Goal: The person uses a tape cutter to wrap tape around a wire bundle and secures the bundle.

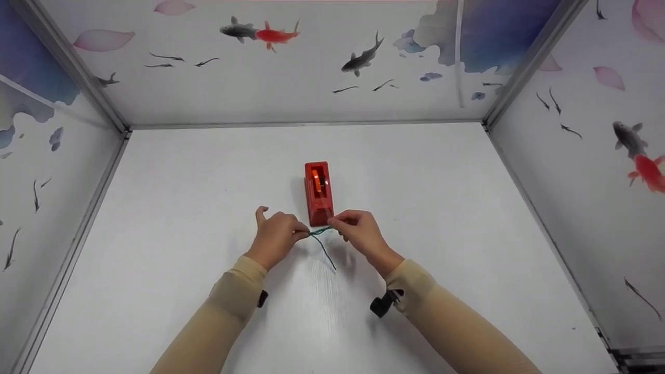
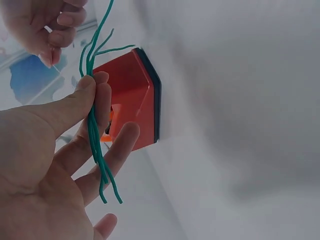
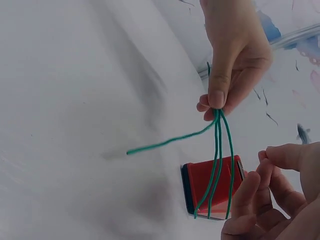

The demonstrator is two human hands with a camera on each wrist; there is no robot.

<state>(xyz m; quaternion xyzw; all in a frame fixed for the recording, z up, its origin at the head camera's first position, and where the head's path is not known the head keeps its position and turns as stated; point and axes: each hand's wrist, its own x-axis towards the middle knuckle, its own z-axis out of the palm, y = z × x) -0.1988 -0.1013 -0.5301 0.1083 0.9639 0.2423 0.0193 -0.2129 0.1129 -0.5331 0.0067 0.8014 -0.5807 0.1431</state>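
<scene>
Several thin green wires (image 2: 94, 132) form a loose bundle, pinched between the thumb and forefinger of my left hand (image 1: 275, 236). One strand strays from the bundle toward me, while the other ends fan out past the fingertips. Just beyond the wires stands a red tape dispenser (image 1: 311, 205) with an orange core (image 1: 316, 181) inside. At its near end is my right hand (image 1: 363, 236), its thumb and forefinger tips pressed together. A faint clear strip of tape seems to run from the dispenser to those fingertips; its edges are hard to see.
All of this is on a white table (image 1: 218, 176). Panels printed with fish and petals, such as the back wall (image 1: 311, 93), enclose it at the back and sides. A black strap end (image 1: 382, 305) hangs below the right wrist.
</scene>
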